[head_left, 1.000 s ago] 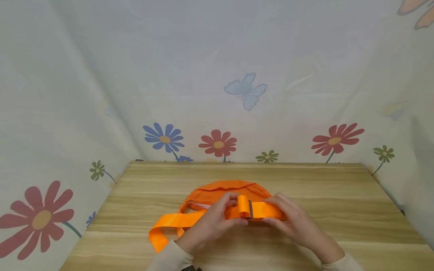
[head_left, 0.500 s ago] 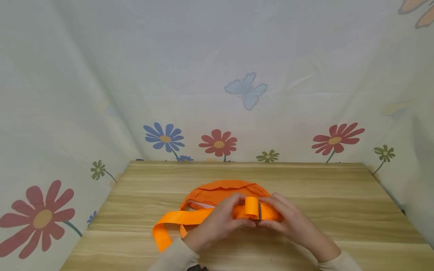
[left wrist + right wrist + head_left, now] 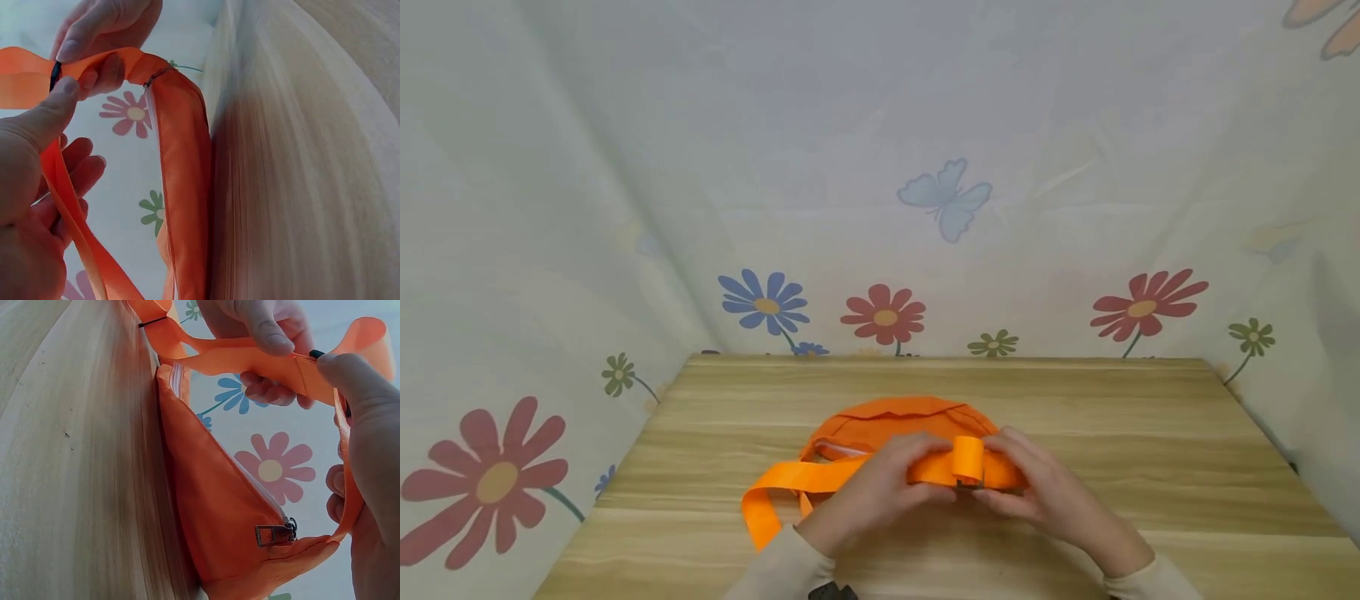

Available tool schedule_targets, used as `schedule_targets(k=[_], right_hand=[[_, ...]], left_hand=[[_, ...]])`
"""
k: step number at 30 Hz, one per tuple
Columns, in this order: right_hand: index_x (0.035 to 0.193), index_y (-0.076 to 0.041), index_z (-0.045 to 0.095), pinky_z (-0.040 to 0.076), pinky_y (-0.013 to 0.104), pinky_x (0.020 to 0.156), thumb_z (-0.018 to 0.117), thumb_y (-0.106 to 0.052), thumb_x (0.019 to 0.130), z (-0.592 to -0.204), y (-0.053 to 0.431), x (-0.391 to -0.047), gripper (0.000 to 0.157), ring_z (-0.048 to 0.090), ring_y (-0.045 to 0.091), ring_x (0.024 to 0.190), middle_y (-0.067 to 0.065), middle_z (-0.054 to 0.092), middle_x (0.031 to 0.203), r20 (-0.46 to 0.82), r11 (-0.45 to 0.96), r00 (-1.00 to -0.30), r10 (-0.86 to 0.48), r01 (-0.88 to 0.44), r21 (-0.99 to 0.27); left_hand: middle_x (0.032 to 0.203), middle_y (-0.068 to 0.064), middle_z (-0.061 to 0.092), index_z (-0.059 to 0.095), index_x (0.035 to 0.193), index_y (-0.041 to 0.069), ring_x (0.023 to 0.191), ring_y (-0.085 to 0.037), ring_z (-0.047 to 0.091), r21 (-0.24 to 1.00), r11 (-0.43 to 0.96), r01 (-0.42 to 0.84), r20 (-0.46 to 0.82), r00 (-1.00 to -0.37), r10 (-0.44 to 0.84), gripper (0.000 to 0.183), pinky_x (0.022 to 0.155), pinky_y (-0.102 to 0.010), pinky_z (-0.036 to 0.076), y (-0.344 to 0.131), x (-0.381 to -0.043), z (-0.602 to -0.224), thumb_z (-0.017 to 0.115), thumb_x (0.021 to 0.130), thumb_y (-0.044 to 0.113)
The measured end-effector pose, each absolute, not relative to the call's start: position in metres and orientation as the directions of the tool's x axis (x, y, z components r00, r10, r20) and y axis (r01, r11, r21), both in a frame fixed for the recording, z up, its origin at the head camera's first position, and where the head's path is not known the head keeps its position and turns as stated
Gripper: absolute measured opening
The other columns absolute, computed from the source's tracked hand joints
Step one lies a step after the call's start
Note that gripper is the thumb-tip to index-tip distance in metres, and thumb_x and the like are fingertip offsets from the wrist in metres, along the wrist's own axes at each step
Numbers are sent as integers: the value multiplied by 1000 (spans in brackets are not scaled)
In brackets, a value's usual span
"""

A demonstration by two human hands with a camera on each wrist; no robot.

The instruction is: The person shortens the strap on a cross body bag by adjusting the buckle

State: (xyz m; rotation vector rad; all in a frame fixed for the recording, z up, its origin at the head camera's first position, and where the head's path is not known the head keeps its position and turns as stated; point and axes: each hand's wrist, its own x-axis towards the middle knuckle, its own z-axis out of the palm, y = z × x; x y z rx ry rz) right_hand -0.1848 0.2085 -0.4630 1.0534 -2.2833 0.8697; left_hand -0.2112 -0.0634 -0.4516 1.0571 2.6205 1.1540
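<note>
An orange waist bag lies on the table, its zip pull showing in the right wrist view. Its bright orange strap is raised in front of the bag, and a short loop of strap stands up between the hands. At the loop's base sits a dark strap slider, partly covered by fingers. My left hand pinches the strap just left of the slider. Thumb and fingers of my right hand grip the strap and slider from the right.
The wood-grain table runs back to a flower-printed cloth wall. A free length of strap droops over the table left of the left hand. Another dark strap fitting shows near the bag's far end.
The strap loop has shifted right, closer to the right hand. The hands have drawn nearer to each other, and fingers now cover more of the slider. The bag lies where it was.
</note>
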Motion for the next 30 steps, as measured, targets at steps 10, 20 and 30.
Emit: schedule_targets(k=[10,20,30], right_hand=[[129,-17,65,53,14,86,89,-29,91,-464,206,-184,46,61,6,94,-9,65,112,644,482,-601,-473,-789,-382],[131,-19,65,61,25,86,91,-21,88,-465,208,-181,50,63,6,96,-9,67,116,606,502,-647,-463,-755,-422],[129,-14,66,52,9,92,90,-25,90,-466,213,-185,47,63,8,95,-6,68,113,634,483,-621,-461,-775,-408]], left_hand=[[128,15,71,69,132,29,115,-7,65,760,455,465,171,-818,550,42,108,-33,56,-69,-206,-454,81,96,47],[130,21,69,68,133,32,125,-10,63,823,450,347,95,-864,494,43,117,-46,51,-83,-202,-451,82,95,48],[122,14,72,68,128,26,114,-12,65,778,481,404,163,-869,467,42,110,-36,55,-115,-204,-454,85,93,43]])
